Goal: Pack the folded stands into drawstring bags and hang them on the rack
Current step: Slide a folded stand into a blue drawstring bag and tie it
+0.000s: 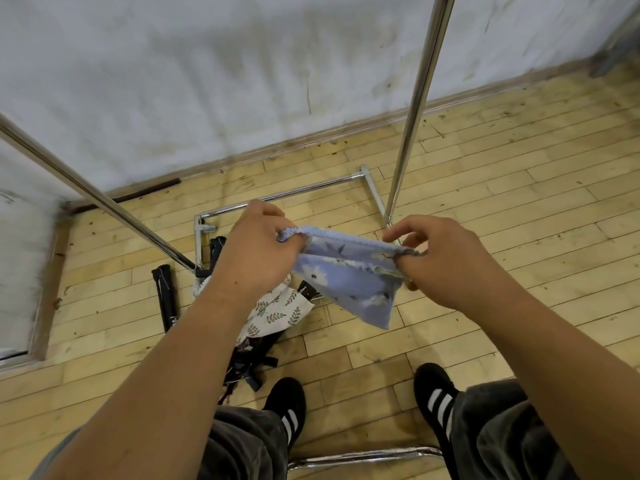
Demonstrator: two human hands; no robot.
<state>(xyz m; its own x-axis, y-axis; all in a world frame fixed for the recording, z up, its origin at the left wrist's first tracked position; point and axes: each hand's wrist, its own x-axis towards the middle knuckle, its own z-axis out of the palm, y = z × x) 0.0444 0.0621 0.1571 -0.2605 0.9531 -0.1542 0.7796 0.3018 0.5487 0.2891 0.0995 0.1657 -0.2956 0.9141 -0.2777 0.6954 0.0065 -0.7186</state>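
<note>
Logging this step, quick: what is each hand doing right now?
Left hand: pinches the blue bag's gathered top edge.
Right hand: pinches the bag's other top corner.

Dk grey trousers; blk shoes, white stripes.

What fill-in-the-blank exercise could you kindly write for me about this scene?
The drawstring bag gripped by the left hand and right hand is ____.
A folded black stand lies on the ____ floor.
The white bag on the floor has a ____ print.
Missing words: blue; wooden; leaf.
</note>
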